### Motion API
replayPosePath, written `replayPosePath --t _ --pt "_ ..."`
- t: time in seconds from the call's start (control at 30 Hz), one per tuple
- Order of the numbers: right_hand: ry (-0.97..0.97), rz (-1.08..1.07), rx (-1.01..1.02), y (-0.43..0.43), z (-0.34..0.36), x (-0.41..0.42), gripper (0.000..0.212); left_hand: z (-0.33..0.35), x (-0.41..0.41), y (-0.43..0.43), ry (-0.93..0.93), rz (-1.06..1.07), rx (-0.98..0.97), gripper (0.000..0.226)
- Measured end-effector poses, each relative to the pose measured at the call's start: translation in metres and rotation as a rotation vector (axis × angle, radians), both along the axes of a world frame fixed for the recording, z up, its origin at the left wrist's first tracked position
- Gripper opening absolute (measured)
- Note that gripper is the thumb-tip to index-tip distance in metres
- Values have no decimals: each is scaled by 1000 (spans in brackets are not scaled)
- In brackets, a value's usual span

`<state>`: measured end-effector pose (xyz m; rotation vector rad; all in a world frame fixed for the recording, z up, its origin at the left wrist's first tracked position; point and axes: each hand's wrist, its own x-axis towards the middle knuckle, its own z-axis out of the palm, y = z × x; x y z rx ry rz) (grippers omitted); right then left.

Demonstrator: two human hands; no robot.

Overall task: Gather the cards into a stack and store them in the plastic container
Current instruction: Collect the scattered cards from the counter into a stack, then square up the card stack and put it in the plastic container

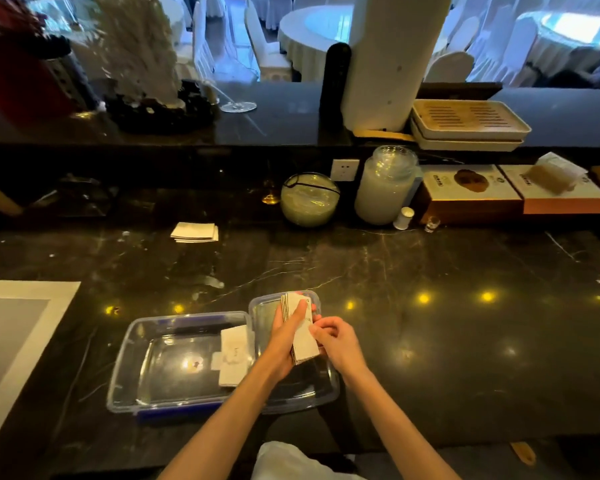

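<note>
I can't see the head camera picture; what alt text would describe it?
Both hands, left hand and right hand, hold a stack of cards over an open clear plastic container on a dark marble counter. A few cards already lie inside; another small pile waits farther back.

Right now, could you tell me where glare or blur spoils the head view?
Head view: ceiling lights glint off the dark counter as yellow spots, one glares inside the left container; the bright tables at the back are blown out; straight edges bow from the wide lens; the cards in the left hand read slightly soft.
</note>
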<state>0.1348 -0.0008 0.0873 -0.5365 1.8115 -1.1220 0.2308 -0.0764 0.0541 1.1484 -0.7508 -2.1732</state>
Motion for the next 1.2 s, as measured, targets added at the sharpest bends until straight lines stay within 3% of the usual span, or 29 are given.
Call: replayPosePath --t 0.2,0.37,0.5,0.67,0.8,0.97,1.07,1.2 --pt "21 -65 4 -41 5 90 19 13 76 -48 37 8 -61 43" --pt "-509 -19 1 -74 18 148 24 26 134 -97 -10 127 -148 33" --pt "-579 -2 -12 -106 27 185 22 35 174 -126 23 174 -257 32" --pt "-278 44 -36 -146 32 192 35 32 218 -172 50 100 -408 36" --pt "86 143 -69 -187 34 179 33 23 240 -210 -258 -2 -609 52" --pt "540 275 -5 -245 12 168 45 1 235 -254 -584 -284 -814 63" --pt "623 342 51 -275 -13 161 43 -19 225 -277 -790 -389 -931 48" --pt "662 354 46 -300 -49 159 38 -46 211 -296 -930 -391 -943 27"
